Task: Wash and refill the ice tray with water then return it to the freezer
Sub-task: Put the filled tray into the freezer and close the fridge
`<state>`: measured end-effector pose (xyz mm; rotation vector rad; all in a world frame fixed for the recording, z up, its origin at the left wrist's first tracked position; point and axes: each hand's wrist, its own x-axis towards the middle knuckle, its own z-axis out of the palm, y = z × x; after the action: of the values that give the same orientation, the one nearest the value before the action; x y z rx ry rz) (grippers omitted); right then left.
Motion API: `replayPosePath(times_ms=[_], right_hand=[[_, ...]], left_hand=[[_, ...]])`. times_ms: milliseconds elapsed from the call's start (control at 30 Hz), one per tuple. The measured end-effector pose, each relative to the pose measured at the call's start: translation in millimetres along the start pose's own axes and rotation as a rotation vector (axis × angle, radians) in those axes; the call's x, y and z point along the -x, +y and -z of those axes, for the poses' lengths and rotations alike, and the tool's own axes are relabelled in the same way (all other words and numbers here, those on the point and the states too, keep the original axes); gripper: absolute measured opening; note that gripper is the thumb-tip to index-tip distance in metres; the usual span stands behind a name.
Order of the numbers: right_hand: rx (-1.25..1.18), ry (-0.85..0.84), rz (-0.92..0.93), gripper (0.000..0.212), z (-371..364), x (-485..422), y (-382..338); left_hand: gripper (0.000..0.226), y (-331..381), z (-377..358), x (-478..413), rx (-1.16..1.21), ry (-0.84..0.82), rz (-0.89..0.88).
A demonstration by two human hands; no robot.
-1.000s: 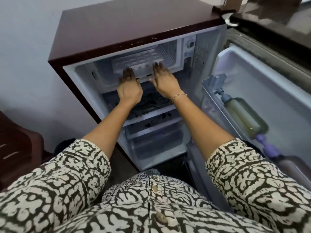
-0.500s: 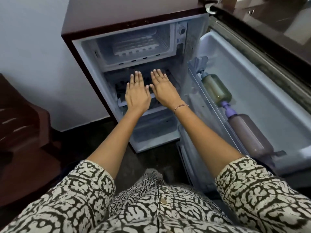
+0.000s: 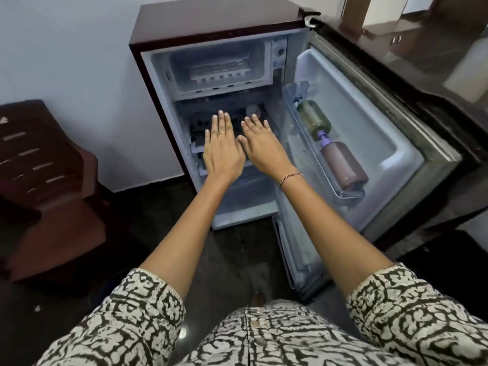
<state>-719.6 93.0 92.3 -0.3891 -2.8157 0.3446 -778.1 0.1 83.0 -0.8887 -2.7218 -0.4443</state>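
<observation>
A white ice tray (image 3: 217,71) lies inside the freezer compartment (image 3: 253,83) at the top of a small maroon fridge (image 3: 211,19) whose door stands wide open. My left hand (image 3: 223,150) and my right hand (image 3: 260,145) hover flat, palms down, side by side in front of the shelves below the freezer. Both hands are empty, fingers stretched out, and apart from the tray.
The open fridge door (image 3: 369,133) swings out to the right, with a green bottle (image 3: 314,118) and a brown bottle (image 3: 342,165) in its rack. A dark red plastic chair (image 3: 45,175) stands at the left. The floor is dark. A white wall lies behind.
Both hands have let go of the ice tray, left it in the freezer compartment and drawn back and down in front of the shelves. The view has pulled back from the fridge.
</observation>
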Motion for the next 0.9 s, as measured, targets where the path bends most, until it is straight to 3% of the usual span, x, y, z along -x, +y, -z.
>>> replayPosePath(times_ms=[333,667,900], right_hand=[[-0.017,0.072,0.003,0.051,53.3,97.8,-14.5],[0.006,0.176,0.001,0.051,119.8,150.3,18.7],[0.058,0.358,0.003,0.05,173.3,182.8,53.6]], left_hand=[[0.057,43.0,54.1,91.0,0.081,0.028,-0.018],[0.057,116.7,84.6,114.6,0.199,0.096,-0.085],[0.054,188.9,107.5,120.7,0.346,0.146,-0.158]])
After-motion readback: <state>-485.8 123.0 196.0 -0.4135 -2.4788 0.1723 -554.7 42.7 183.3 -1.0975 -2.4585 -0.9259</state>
